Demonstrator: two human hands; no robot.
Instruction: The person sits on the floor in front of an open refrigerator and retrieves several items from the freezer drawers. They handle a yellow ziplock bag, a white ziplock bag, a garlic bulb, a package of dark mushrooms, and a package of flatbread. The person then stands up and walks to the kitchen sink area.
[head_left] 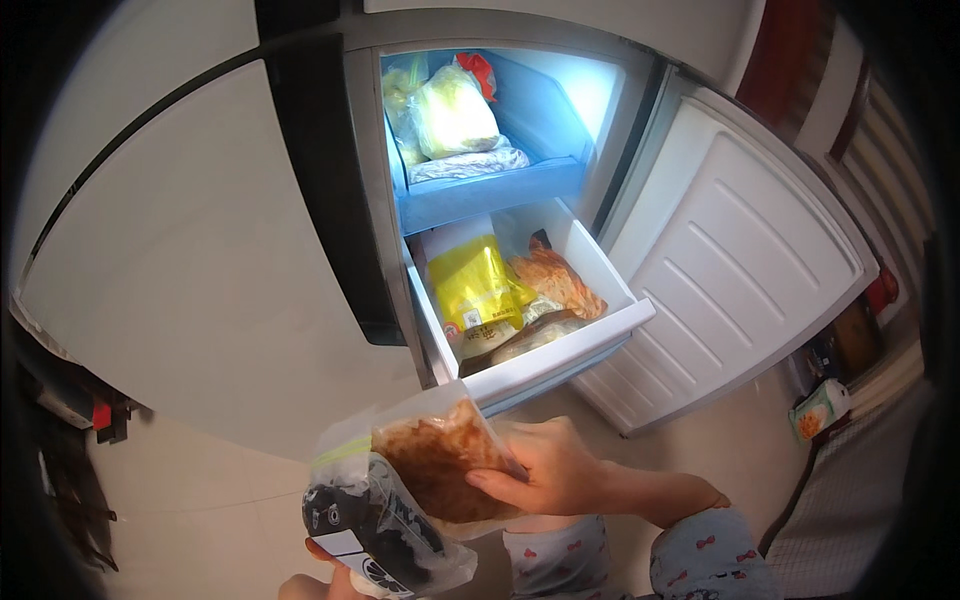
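Observation:
In front of the freezer, my right hand grips a clear plastic bag of reddish-brown food, its thumb pressed on the near face. Against its left side is a clear bag with a black cartoon figure, tilted, overlapping it. From below, my left hand holds that bag; most of its fingers are hidden behind it. Just beyond both bags, a white freezer drawer is pulled out. Inside it lie a yellow package, an orange-brown food bag and other plastic-wrapped packets.
Above the drawer, a lit blue compartment holds several bagged foods. The freezer door stands swung out to the right. A closed pale door panel fills the left. A green-and-white package sits at the far right.

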